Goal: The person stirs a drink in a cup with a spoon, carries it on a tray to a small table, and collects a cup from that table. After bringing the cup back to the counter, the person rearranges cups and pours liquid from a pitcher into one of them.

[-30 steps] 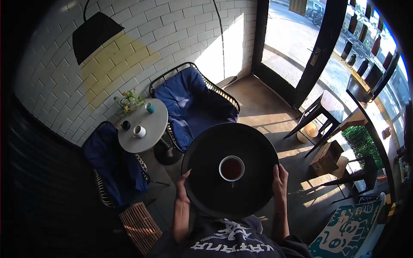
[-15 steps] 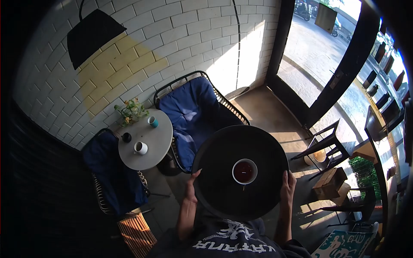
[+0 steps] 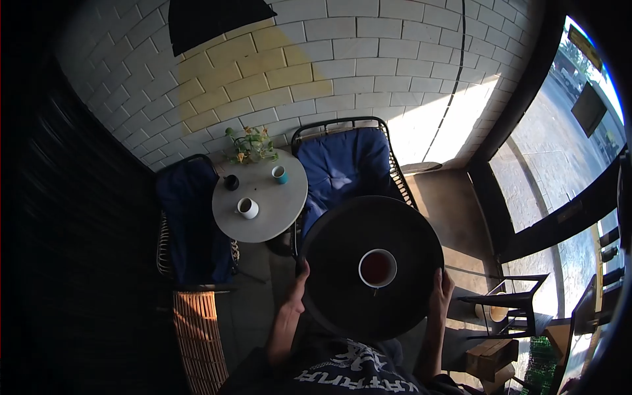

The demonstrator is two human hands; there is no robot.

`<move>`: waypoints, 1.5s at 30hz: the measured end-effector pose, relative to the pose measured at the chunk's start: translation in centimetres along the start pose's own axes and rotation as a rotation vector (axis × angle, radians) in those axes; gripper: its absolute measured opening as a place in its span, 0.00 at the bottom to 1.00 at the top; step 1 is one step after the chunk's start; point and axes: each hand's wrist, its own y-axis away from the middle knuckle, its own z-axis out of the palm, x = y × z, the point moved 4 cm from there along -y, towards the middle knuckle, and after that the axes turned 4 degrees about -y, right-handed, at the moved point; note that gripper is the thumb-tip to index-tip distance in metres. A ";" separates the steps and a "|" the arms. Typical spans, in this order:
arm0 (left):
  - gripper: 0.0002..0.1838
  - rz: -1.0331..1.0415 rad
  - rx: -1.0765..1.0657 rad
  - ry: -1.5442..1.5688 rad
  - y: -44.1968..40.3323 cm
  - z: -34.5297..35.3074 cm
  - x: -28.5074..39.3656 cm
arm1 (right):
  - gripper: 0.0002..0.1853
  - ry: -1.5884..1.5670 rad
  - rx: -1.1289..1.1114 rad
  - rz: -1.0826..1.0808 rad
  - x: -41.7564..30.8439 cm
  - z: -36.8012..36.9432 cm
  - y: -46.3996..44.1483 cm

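Note:
A round black tray (image 3: 342,296) is held level in front of the body. My left hand (image 3: 297,289) grips its left rim, thumb up along the edge, and my right hand (image 3: 440,289) grips the right rim; the fingers under the tray are hidden. On the tray, right of its middle, stands a white cup (image 3: 377,268) of dark reddish liquid. Beyond the tray to the left, a round grey table (image 3: 263,227) bears a white cup (image 3: 247,208), a teal cup (image 3: 280,174), a small black object (image 3: 231,182) and a leafy plant (image 3: 251,145).
Blue-cushioned chairs (image 3: 349,161) (image 3: 191,224) flank the table. A woven wooden seat (image 3: 199,336) is at lower left. On the right are a black stool (image 3: 520,301), a cardboard box (image 3: 490,357) and a glass door (image 3: 540,164). A white brick wall (image 3: 368,49) rises behind.
The view has turned rightwards along the room's scene, so the table and chairs now appear further right and the table nearer the tray's upper left. Both hands still hold the tray with its cup.

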 end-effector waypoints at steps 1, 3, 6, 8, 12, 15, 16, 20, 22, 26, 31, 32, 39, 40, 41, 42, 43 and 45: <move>0.50 -0.178 0.143 -0.070 -1.5 -2.5 -3.6 | 0.16 0.017 -0.045 0.041 0.3 0.3 -0.9; 0.53 -0.352 0.307 -0.112 -1.8 -3.8 -5.3 | 0.17 0.033 -0.122 0.068 -0.2 2.0 -3.1; 0.54 -0.327 0.318 -0.113 -0.5 -3.2 -4.9 | 0.16 -0.040 -0.131 0.034 -2.7 4.4 -4.9; 0.55 -0.224 0.266 -0.043 -0.8 -3.5 -5.5 | 0.18 -0.069 -0.266 0.016 -4.1 5.7 -5.8; 0.50 -0.466 0.521 0.024 0.4 -2.4 -5.4 | 0.25 -0.066 -0.400 0.192 -0.4 6.1 -7.5; 0.41 -0.133 0.440 0.207 -0.8 -2.4 -6.8 | 0.30 0.011 -0.360 0.236 0.1 6.6 -7.6; 0.47 -0.226 0.454 0.153 -1.0 -2.7 -7.7 | 0.30 0.012 -0.368 0.240 0.0 7.2 -7.7; 0.37 0.256 0.245 -0.027 -2.7 -6.0 -11.5 | 0.31 -0.133 -0.304 0.378 0.7 8.1 -7.3; 0.32 0.211 0.338 0.132 -1.1 -3.2 -6.4 | 0.31 -0.045 -0.300 0.337 0.6 8.5 -7.5; 0.34 0.187 0.069 0.870 1.3 -0.7 -1.3 | 0.31 0.004 -0.322 0.327 0.2 8.4 -7.6; 0.30 0.171 0.132 0.790 1.5 0.7 -1.5 | 0.31 0.053 -0.321 0.321 0.2 7.8 -8.0; 0.33 0.082 0.175 0.719 0.9 0.5 -3.0 | 0.23 0.030 -0.255 0.199 0.0 7.8 -8.1; 0.33 -0.050 0.545 0.017 0.0 1.0 -3.1 | 0.25 -0.063 -0.308 0.286 -1.2 6.9 -8.5; 0.33 -0.049 0.544 0.016 0.0 0.7 -3.0 | 0.29 -0.075 -0.333 0.341 -1.0 6.9 -8.5; 0.37 -0.057 0.435 0.053 0.0 0.8 -3.0 | 0.28 -0.085 -0.330 0.336 -0.8 6.8 -8.6; 0.40 -0.061 0.378 0.071 -0.1 0.9 -3.0 | 0.28 -0.095 -0.326 0.332 -0.6 6.7 -8.6; 0.42 -0.067 0.322 0.088 -0.1 1.1 -3.0 | 0.28 -0.094 -0.324 0.332 -0.3 6.6 -8.6; 0.41 -0.032 0.283 0.019 -0.2 1.2 -2.9 | 0.28 -0.140 -0.316 0.338 0.2 6.6 -8.6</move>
